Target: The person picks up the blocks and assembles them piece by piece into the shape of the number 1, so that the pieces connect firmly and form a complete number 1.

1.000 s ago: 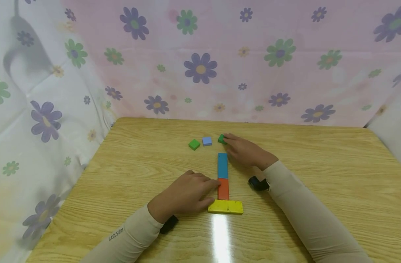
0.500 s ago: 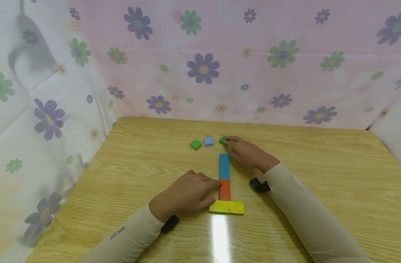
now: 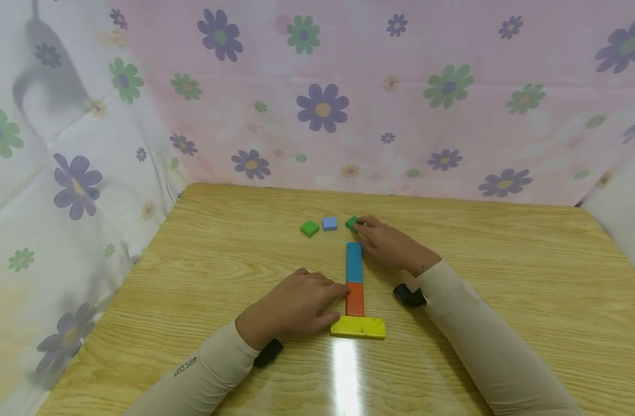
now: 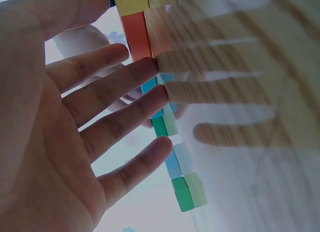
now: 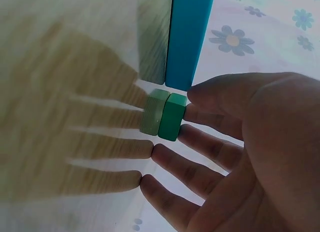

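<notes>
My left hand [image 3: 299,303] lies over the table with its fingers spread. In the head view its index fingertip is at the left edge of the red block [image 3: 355,299], and its thumb is at the left end of the yellow block [image 3: 359,327]. A blue block [image 3: 354,262] continues the red one in a line away from me; the yellow block lies crosswise at the near end. Past the blue block's far end, my right hand [image 3: 395,245] has its index and middle fingertips on a small dark green block [image 5: 173,117]. The right thumb tip is near that block, by the blue block's corner.
Left of the dark green block lie a light blue square block [image 3: 330,223] and a lighter green block [image 3: 309,228]. A wood-grain table [image 3: 234,231] bears everything. Flowered cloth [image 3: 359,138] hangs behind it and at the sides. A black wrist camera [image 3: 408,296] sits under the right wrist.
The right fingers have shifted the dark green block slightly toward me, and more of it shows now. The left hand and the other blocks have stayed put; the head view has shifted a little.
</notes>
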{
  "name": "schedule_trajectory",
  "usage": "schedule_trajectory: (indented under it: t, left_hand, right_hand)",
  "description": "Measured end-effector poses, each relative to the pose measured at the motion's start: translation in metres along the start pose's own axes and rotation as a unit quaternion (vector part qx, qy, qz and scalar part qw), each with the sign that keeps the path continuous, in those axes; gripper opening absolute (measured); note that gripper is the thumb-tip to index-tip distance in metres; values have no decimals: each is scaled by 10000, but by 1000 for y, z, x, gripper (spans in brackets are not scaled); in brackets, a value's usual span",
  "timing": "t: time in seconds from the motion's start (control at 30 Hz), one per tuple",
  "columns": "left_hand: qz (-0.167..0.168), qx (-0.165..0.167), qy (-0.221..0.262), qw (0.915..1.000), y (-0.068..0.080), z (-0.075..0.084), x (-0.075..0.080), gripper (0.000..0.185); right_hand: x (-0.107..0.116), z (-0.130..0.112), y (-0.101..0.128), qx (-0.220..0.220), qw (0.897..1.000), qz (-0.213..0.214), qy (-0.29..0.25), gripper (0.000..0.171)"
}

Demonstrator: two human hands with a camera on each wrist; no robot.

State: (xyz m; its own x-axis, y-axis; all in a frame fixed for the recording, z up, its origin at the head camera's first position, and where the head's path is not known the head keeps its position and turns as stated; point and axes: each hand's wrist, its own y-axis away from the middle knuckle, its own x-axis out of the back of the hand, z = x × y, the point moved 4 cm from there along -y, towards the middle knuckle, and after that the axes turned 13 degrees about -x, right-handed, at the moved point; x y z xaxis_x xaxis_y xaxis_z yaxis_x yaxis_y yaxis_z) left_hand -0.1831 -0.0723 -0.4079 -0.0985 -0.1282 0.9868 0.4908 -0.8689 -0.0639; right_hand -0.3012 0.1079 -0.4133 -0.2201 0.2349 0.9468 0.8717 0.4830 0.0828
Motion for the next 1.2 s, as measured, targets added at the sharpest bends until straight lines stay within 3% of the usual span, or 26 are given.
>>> schedule_trajectory:
  t: [0.27, 0.8, 1.2]
  left_hand:
    - [-16, 10, 45, 10000, 0, 2, 1, 42]
    - [76, 3, 41, 10000, 1, 2, 3, 41]
    - [219, -79, 49, 9997, 1, 3, 2, 40]
  right_hand:
    - [0, -3, 7, -57, 9999, -88, -107, 48]
    - [-4, -6, 20, -1, 9998, 164, -97, 45]
    - [-6, -10, 28, 76, 9995, 260, 186, 48]
